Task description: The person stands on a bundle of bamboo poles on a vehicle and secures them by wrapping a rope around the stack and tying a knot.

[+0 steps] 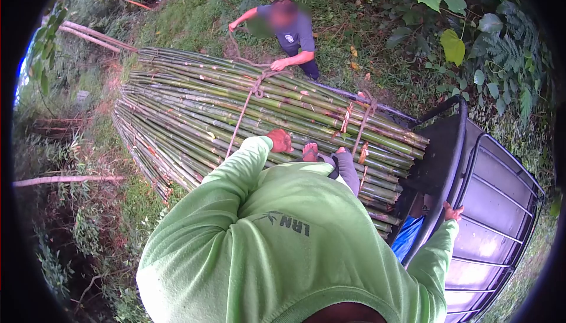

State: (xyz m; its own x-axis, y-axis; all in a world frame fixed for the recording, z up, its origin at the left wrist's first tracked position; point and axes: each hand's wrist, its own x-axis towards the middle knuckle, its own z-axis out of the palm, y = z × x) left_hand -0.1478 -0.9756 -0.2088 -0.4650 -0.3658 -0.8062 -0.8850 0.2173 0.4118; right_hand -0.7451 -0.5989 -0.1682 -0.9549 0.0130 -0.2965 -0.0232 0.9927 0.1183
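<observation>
Left hand (280, 140) rests on the bamboo bundle (194, 111) just beside the rope (242, 116); whether it grips cannot be told. Right hand (453, 211) is clasped on the black rail (451, 146). Another person's hand (278, 64) holds the rope at the bundle's far edge.

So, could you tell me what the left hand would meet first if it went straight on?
Most likely the bamboo poles stacked just beyond the left hand, though depth is unclear.

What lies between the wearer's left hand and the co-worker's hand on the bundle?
Head view: stacked bamboo poles, with a knotted rope across them, lie between the left hand and the co-worker's hand.
</observation>
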